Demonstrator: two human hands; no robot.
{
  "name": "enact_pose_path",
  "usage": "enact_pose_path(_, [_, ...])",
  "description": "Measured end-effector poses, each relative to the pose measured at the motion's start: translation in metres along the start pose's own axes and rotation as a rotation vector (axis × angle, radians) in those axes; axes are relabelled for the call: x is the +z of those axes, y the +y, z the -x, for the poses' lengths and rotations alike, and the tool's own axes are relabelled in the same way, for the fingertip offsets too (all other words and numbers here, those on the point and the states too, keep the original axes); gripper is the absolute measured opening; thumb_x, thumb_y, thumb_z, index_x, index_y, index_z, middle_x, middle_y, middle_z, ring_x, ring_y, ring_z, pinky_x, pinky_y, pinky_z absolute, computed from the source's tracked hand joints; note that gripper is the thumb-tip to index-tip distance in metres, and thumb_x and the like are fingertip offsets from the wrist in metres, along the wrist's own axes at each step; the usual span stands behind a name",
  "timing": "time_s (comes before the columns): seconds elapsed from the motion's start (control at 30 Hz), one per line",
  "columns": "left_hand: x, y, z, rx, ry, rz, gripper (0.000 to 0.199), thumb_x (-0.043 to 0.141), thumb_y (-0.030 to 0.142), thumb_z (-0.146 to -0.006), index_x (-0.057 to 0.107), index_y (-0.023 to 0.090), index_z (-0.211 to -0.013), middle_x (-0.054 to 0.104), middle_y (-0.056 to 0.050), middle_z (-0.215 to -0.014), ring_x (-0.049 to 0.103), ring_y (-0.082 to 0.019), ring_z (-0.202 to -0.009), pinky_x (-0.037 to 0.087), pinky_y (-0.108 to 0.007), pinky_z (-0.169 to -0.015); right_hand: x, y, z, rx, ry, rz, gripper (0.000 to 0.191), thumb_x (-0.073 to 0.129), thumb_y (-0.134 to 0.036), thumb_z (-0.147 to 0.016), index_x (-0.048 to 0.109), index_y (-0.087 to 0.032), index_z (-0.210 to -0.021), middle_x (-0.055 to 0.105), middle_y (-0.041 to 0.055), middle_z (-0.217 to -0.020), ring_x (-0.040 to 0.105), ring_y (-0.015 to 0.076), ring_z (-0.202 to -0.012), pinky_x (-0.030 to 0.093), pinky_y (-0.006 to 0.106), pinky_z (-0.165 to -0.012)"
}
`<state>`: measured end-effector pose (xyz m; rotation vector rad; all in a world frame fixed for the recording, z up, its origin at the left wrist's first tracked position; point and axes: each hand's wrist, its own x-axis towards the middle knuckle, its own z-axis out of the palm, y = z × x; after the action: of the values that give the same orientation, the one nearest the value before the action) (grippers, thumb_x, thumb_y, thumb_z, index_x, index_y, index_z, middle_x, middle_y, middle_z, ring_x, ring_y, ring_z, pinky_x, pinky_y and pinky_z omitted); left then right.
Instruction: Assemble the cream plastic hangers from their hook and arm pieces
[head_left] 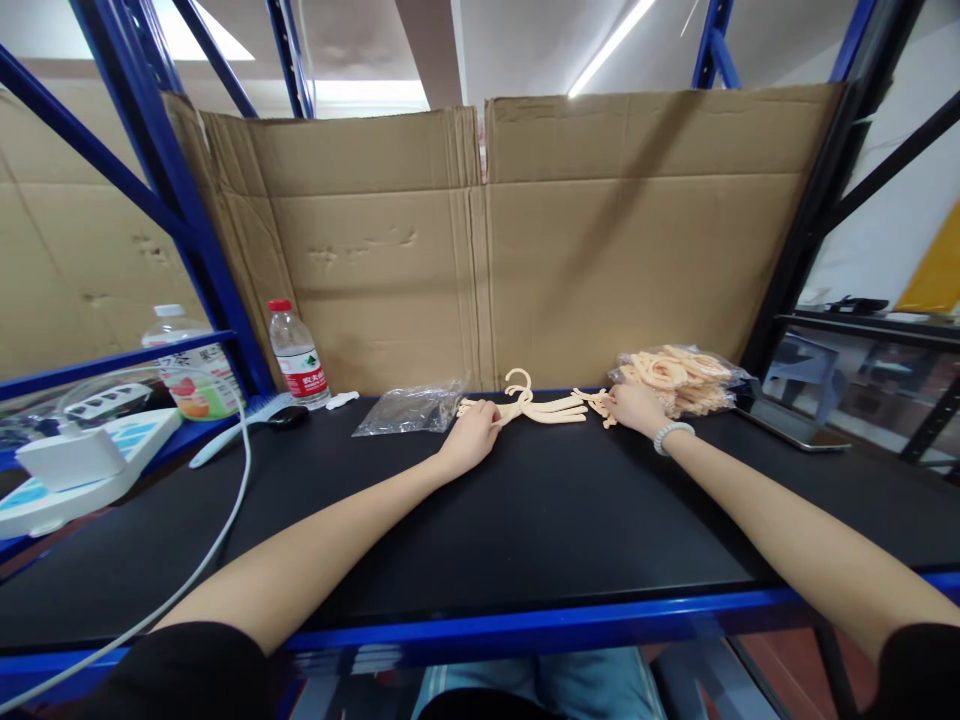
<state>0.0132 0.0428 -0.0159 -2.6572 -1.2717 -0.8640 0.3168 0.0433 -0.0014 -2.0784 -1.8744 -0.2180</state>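
Several cream plastic hangers (555, 411) lie together at the back middle of the black tabletop, a curled hook standing up from them. My left hand (471, 438) is closed around their left end, its fingers partly hiding it. To the right, my right hand (636, 408), with a pale bead bracelet at the wrist, has its fingers pinched on a small cream plastic piece (600, 403) with knobby ends. Just behind that hand sits a clear bag (697, 375) filled with similar cream pieces. A flat clear plastic bag (409, 410) rests left of my left hand.
Cardboard sheets (637, 240) wall off the back. On the left stand a red-capped water bottle (298, 355) and a larger bottle (196, 370), near a brush (240, 430). A power strip (82, 470) has a white cable crossing the table's left side. A dark flat stand (795, 425) lies right.
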Motion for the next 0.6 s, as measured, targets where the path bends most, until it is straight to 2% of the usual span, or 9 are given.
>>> enact_pose_path(0.13, [0.001,-0.002,0.000,-0.021,0.022,0.071,0.008,0.047,0.012,-0.084,0.045,0.019,-0.086,0.061,-0.004,-0.081,0.060,-0.020,-0.077,0.047,-0.032,-0.070,0.002,0.000,0.000,0.032,0.029,-0.041,0.024,0.045,-0.018,-0.082,0.067,-0.009,-0.079,0.067,0.0155,-0.081,0.063,0.0221,-0.076,0.042,0.027,-0.065])
enact_pose_path(0.4, [-0.002,0.000,0.001,0.015,0.079,0.158,0.012,0.044,0.013,-0.085,0.044,0.020,-0.095,0.063,-0.005,-0.088,0.062,-0.020,-0.082,0.047,-0.033,-0.074,0.005,0.005,-0.008,0.105,0.162,-0.280,0.014,0.050,-0.018,-0.074,0.063,-0.013,-0.075,0.065,0.0094,-0.075,0.060,0.0203,-0.073,0.040,0.026,-0.063])
enact_pose_path(0.6, [-0.004,0.002,0.001,0.010,0.121,0.184,0.016,0.043,0.013,-0.085,0.044,0.020,-0.099,0.063,-0.003,-0.082,0.061,-0.020,-0.078,0.047,-0.033,-0.073,-0.011,0.003,-0.011,0.144,0.294,-0.577,0.015,0.048,-0.025,-0.077,0.056,-0.016,-0.068,0.062,0.0071,-0.072,0.058,0.0201,-0.073,0.043,0.028,-0.068])
